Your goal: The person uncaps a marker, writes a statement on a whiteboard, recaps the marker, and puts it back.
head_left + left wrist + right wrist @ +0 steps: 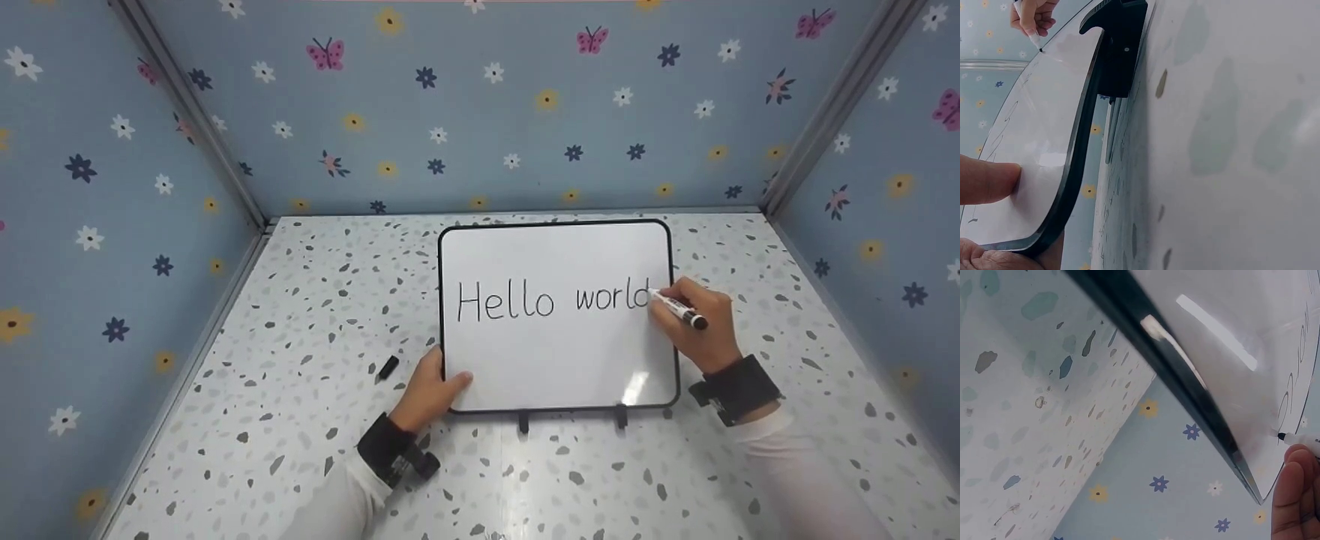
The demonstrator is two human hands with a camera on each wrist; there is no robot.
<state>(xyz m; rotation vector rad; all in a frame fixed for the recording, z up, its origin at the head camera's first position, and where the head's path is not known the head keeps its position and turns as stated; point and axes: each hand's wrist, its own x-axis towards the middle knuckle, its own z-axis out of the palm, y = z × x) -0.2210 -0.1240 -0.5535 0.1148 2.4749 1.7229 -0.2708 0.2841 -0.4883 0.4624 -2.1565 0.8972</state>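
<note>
A black-framed whiteboard (555, 367) stands on the speckled table, with "Hello world" handwritten across it in black. My left hand (429, 391) grips the board's lower left edge; its thumb (988, 181) presses on the white face and the other fingers go behind the frame. At the right edge, my right hand (705, 322) pinches a white marker (681, 308) with a black end. The marker's black tip (1282, 436) is right at the board's surface by the final "d". An uncapped black marker cap (388, 367) lies on the table left of my left hand.
Two black support feet (523, 421) stick out under the board's bottom edge; one shows large as a black hook-shaped bracket (1120, 50) in the left wrist view. Blue flower-patterned walls (495, 112) enclose the speckled table (300, 300) at the back and both sides.
</note>
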